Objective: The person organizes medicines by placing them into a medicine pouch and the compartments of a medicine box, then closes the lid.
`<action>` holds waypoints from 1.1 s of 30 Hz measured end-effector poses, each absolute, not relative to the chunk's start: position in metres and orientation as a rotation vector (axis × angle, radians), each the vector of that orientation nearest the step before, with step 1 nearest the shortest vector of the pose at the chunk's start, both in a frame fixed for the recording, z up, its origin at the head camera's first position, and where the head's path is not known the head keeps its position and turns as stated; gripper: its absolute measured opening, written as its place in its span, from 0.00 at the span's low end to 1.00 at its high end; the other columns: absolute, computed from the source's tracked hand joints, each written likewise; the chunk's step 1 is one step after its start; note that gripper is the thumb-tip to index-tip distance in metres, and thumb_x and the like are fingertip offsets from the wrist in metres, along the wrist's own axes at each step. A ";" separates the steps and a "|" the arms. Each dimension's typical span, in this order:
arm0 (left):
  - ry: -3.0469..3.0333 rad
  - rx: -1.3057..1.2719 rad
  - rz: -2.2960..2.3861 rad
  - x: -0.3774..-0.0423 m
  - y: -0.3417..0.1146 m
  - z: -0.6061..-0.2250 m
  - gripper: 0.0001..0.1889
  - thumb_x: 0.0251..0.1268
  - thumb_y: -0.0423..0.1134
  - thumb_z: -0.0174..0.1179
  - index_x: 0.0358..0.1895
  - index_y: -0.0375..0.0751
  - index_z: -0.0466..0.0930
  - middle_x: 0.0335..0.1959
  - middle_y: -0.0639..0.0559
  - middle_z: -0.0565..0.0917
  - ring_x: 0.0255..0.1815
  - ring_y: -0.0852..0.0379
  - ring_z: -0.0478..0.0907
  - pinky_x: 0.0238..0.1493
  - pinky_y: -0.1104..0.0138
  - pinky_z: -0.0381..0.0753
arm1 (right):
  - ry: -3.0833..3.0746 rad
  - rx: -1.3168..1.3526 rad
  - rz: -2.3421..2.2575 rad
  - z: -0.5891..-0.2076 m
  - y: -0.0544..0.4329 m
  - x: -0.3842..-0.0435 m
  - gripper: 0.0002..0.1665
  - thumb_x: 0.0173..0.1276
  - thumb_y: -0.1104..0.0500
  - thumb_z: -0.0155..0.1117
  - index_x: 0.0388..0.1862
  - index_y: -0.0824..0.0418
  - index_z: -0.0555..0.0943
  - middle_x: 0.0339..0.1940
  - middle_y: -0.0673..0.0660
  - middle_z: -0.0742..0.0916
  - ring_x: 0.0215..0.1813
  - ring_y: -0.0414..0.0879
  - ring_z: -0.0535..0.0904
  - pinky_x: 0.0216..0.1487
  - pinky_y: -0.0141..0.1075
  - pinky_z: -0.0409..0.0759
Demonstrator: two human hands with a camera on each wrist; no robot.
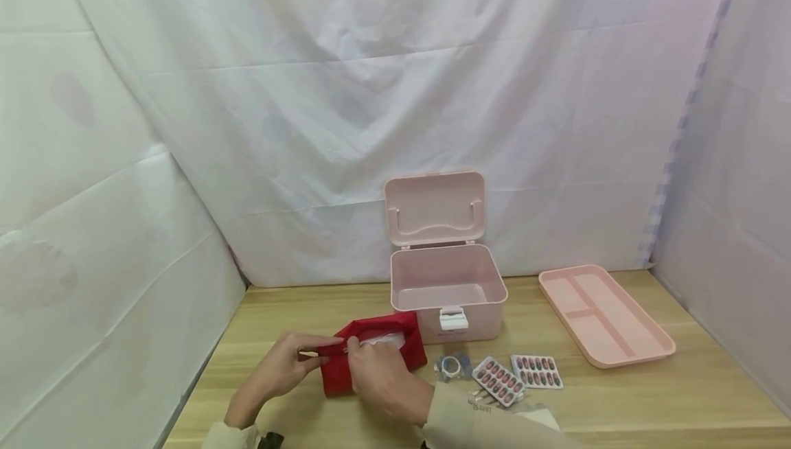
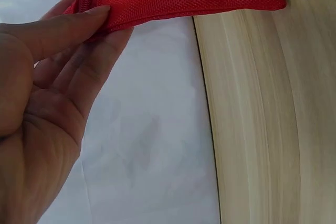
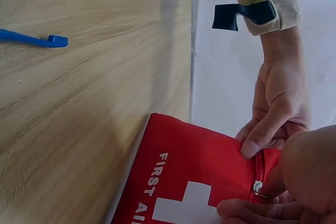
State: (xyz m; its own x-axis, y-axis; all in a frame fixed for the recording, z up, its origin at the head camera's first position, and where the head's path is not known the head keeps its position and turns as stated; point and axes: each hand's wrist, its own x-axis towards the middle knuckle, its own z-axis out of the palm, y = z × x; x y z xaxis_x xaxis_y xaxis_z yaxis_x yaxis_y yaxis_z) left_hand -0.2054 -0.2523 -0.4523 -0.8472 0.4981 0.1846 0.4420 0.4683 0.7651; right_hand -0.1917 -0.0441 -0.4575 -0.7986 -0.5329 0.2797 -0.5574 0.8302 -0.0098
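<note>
A red first aid pouch (image 1: 336, 375) with white lettering and a white cross stands tilted on the wooden table, its zipped mouth apart and pale, clear-looking contents showing inside. My left hand (image 1: 281, 366) pinches the pouch's left end beside the zipper, thumb on one face and fingers behind. At that same end my right hand (image 1: 383, 377) pinches the metal zipper pull (image 3: 257, 186), with other fingers against the pouch front by the cross. In the head view the right hand covers part of the pouch's front.
Behind the pouch stands a pink box (image 1: 485, 325), lid raised. A pink divided tray (image 1: 587, 325) lies at the right. Two capsule blister packs (image 1: 499, 380) and a white ring-shaped item (image 1: 451, 366) lie near my right sleeve. Blue-tipped pieces (image 3: 59, 41) edge into the right wrist view.
</note>
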 end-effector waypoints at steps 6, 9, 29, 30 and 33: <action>2.635 0.822 1.362 -0.201 -0.254 -0.452 0.19 0.60 0.23 0.64 0.54 0.42 0.86 0.50 0.45 0.87 0.50 0.49 0.85 0.40 0.62 0.86 | -2.757 0.862 0.059 -0.455 -0.037 -0.187 0.19 0.60 0.55 0.71 0.45 0.57 0.75 0.22 0.51 0.82 0.21 0.44 0.77 0.23 0.35 0.78; 2.635 0.827 1.360 -0.200 -0.253 -0.453 0.19 0.60 0.22 0.64 0.54 0.42 0.86 0.49 0.45 0.87 0.49 0.50 0.85 0.40 0.63 0.86 | -2.754 0.853 0.039 -0.458 -0.035 -0.185 0.17 0.60 0.54 0.70 0.42 0.56 0.73 0.22 0.51 0.81 0.21 0.45 0.77 0.22 0.36 0.77; 2.792 0.839 1.109 -0.208 -0.229 -0.449 0.22 0.62 0.38 0.69 0.60 0.39 0.81 0.49 0.46 0.87 0.42 0.57 0.85 0.38 0.68 0.85 | -2.682 0.882 0.176 -0.469 -0.036 -0.188 0.10 0.62 0.57 0.66 0.36 0.56 0.73 0.26 0.51 0.84 0.23 0.44 0.81 0.25 0.38 0.79; 2.791 0.840 1.107 -0.208 -0.229 -0.449 0.22 0.62 0.37 0.69 0.60 0.39 0.81 0.49 0.46 0.87 0.42 0.57 0.86 0.38 0.68 0.85 | -2.680 0.880 0.168 -0.469 -0.036 -0.188 0.10 0.63 0.57 0.66 0.36 0.56 0.73 0.26 0.51 0.84 0.23 0.44 0.81 0.25 0.38 0.80; 2.791 0.838 1.103 -0.208 -0.229 -0.448 0.21 0.62 0.35 0.68 0.59 0.39 0.81 0.48 0.46 0.87 0.42 0.58 0.86 0.38 0.67 0.85 | -2.683 0.871 0.152 -0.469 -0.036 -0.188 0.10 0.63 0.56 0.66 0.35 0.56 0.73 0.26 0.51 0.84 0.24 0.44 0.81 0.25 0.38 0.80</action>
